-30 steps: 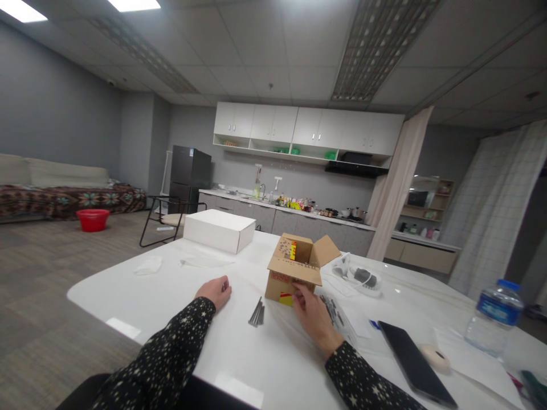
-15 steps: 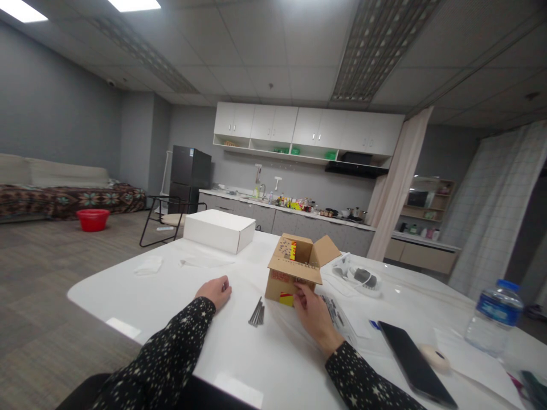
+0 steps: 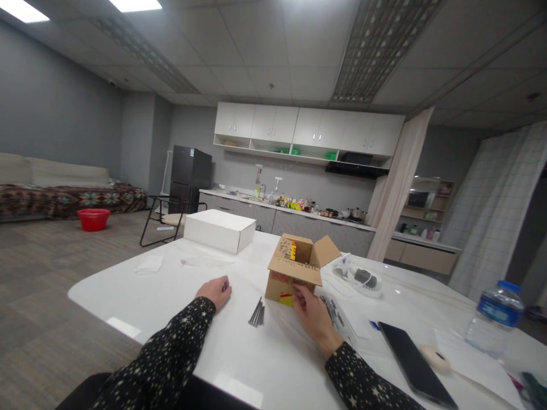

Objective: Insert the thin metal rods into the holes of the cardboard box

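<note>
My left hand point(image 3: 215, 292) rests on the white table with its fingers curled in, and I see nothing in it. Right of it lies a small bundle of long grey screws or nails point(image 3: 257, 313). Beyond them stands an open cardboard box point(image 3: 280, 286), its front flap folded outward and a yellow-red label on its side. My right hand point(image 3: 313, 313) is at the box's front face, below the flap, with thumb and fingers drawn together. Whether the fingers hold anything is hidden. Beside that hand lies a clear plastic pack point(image 3: 339, 316) with dark pieces inside.
A white box point(image 3: 220, 230) stands at the back left, near a crumpled tissue point(image 3: 149, 265). White cable gear point(image 3: 361, 278) lies behind the pack. To the right are a black phone point(image 3: 414, 359), a round beige object point(image 3: 436, 358) and a water bottle point(image 3: 493, 319).
My right hand's fingers have shifted very slightly at the front of the cardboard box. My left hand, the bundle and the box stay where they were.
</note>
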